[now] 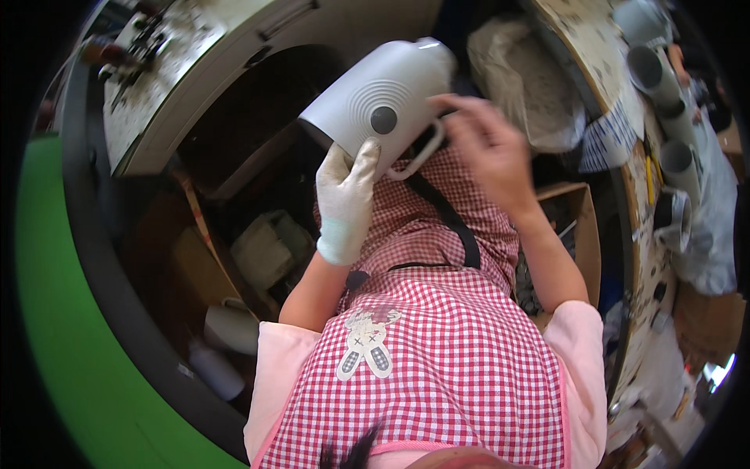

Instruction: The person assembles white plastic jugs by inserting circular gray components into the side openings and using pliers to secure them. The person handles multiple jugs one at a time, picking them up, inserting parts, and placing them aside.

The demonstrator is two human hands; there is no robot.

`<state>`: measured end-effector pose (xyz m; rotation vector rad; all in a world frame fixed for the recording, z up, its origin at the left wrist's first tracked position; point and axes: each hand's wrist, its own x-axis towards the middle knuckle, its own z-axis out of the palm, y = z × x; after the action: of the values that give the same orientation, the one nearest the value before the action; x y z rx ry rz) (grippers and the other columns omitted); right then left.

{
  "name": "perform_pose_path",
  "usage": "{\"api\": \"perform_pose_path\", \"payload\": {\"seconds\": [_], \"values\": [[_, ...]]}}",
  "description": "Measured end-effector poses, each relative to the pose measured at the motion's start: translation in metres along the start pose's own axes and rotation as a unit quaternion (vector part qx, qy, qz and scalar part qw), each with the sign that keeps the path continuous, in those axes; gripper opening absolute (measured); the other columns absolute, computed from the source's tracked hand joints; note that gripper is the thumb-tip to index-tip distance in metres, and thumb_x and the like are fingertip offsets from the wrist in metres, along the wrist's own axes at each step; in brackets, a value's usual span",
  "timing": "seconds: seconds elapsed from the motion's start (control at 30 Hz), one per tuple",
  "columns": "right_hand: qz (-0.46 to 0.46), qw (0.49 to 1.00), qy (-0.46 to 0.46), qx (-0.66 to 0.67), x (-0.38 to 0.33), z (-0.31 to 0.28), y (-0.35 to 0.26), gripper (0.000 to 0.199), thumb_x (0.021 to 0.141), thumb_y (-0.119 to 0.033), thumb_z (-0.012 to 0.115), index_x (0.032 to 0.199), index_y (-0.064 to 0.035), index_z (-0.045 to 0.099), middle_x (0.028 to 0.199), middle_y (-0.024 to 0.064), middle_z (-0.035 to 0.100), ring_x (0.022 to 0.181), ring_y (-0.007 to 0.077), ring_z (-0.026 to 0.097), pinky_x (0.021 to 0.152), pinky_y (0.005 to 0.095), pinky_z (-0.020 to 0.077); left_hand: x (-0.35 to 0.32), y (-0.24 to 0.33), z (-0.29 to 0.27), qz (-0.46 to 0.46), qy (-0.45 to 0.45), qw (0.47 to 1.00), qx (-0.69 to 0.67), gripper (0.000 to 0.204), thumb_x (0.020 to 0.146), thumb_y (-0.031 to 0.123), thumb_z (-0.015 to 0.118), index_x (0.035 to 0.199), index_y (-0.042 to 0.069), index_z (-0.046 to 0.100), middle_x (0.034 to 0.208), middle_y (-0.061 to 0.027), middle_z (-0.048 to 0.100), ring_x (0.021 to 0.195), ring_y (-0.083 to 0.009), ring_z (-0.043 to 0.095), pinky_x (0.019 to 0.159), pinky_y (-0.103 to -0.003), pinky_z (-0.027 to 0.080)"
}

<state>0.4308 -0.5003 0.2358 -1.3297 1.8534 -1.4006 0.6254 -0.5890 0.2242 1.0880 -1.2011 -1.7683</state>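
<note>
You are holding a white jug up in front of your chest, over your red-and-white checked apron. Your left hand, in a white glove, is pressing flat against the jug's ridged side, fingers mostly straight. Your bare right hand is curling around the jug's looped handle, gripping it. The jug's inside is facing away, so whether it is holding anything cannot be told.

Just beyond your right hand, a pale sack is sitting open, full of greyish powder or clay. Further right, grey tubes are standing on a cluttered bench. Below your right forearm, an open cardboard box is showing dark contents too dim to identify. Below your left hand, shadowed shelves are holding white pots, partly hidden.
</note>
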Motion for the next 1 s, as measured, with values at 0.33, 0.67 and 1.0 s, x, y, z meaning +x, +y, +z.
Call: {"api": "perform_pose_path", "payload": {"seconds": [0.33,0.67,1.0], "values": [[0.182,0.973,-0.002,0.143,0.027,-0.037,0.038,0.086,0.08,-0.066,0.08,0.137,-0.0055,0.06,0.101,0.001,0.063,0.074,0.0064,0.057,0.064,0.0212,0.0471,-0.008,0.004,-0.031,0.01,-0.006,0.997,-0.082,0.037,0.095,0.027,0.08,0.115,-0.002,0.071,0.101,-0.0114,0.075,0.096,-0.0152,0.069,0.093,-0.034,0.056],[0.163,0.971,0.042,0.171,0.059,-0.041,0.002,0.086,0.076,-0.064,0.084,0.131,-0.0006,0.065,0.11,0.0104,0.069,0.094,0.0163,0.065,0.082,0.0279,0.0522,0.029,-0.011,-0.04,0.155,-0.001,0.987,0.036,0.026,0.103,0.02,0.062,0.117,-0.002,0.065,0.11,-0.0059,0.069,0.098,-0.0144,0.063,0.088,-0.03,0.051],[0.096,0.988,-0.089,0.084,0.145,-0.142,0.086,0.047,0.108,-0.042,0.047,0.134,-0.0093,0.069,0.11,0.0036,0.067,0.08,0.0129,0.061,0.07,0.0255,0.0508,0.036,-0.008,-0.047,0.073,-0.037,0.991,0.11,0.041,0.103,0.019,0.055,0.141,0.002,0.056,0.132,-0.0152,0.064,0.119,-0.0285,0.063,0.104,-0.042,0.051]]}}
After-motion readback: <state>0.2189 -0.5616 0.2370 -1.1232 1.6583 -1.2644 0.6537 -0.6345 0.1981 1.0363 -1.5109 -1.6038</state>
